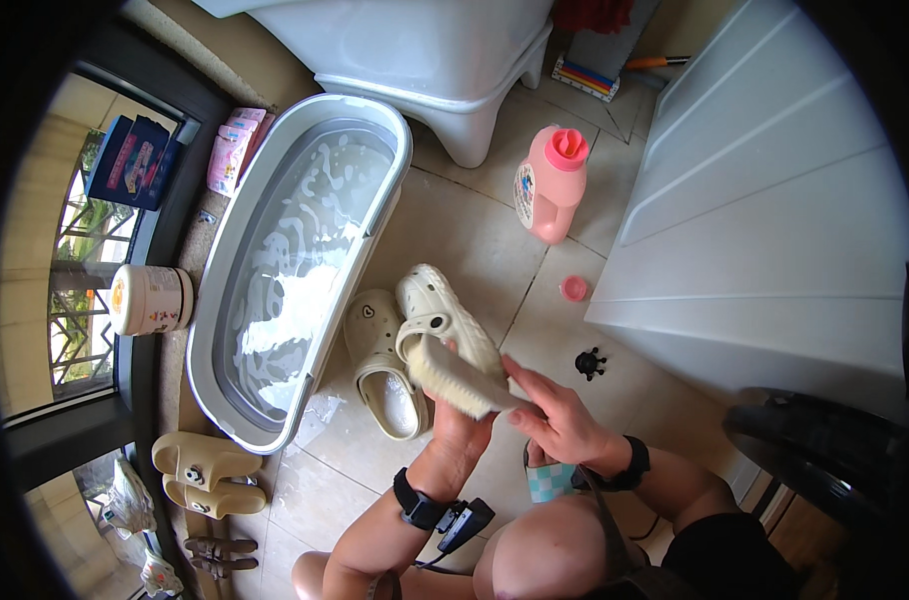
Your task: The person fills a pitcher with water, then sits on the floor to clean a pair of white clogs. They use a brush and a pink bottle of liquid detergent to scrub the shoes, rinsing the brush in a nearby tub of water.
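My left hand (462, 427) grips a cream foam clog (454, 322) from beneath, its fingers mostly hidden by the brush. In my right hand (559, 416) is a scrubbing brush (454, 371) with pale bristles, held by its handle over the clog's opening. A second cream clog (383, 375) stands on the floor just left of the held one, with whitish suds or liquid inside its heel. Beside it is a long white and grey basin (199, 330) of water with foam streaks.
A pink detergent bottle (556, 187), its pink cap (573, 288) and a black figure (590, 363) are on the tiles. Tan slides (214, 465) lie at lower left. A white tub (151, 300) and blue box (136, 163) stand by the window. A white panel (762, 202) rises at right.
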Demonstrator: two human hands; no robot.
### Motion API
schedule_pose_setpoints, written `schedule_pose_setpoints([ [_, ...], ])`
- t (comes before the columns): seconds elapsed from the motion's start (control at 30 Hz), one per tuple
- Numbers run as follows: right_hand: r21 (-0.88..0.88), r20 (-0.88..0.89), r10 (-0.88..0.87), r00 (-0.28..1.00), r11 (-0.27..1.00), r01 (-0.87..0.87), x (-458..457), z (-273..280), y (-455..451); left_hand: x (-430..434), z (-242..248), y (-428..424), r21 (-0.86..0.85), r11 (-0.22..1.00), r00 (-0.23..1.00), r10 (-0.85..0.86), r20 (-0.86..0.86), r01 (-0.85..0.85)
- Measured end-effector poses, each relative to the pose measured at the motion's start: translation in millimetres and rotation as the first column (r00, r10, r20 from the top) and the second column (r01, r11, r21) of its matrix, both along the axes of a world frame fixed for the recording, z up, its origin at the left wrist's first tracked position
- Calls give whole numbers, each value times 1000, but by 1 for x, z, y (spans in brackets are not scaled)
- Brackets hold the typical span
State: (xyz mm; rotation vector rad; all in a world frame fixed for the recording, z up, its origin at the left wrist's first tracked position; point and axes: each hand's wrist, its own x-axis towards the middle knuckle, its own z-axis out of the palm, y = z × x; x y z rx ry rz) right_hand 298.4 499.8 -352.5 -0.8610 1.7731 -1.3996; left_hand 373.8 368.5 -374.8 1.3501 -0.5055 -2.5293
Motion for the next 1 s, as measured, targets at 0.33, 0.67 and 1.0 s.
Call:
schedule_pose_setpoints([
  [0.33, -88, -676, 2, 737, 993, -84, -11, 4, 50, 10, -11, -11, 49, 986, 974, 148, 169, -158],
  [0.67, 80, -580, -163, 798, 964, 254, -41, -53, -36, 34, -35, -2, -308, 951, 989, 3, 147, 42],
  [1.0, 49, -356, -215, 909, 967, 249, -18, -46, 58, 30, -37, -12, -560, 683, 856, -196, 478, 469],
])
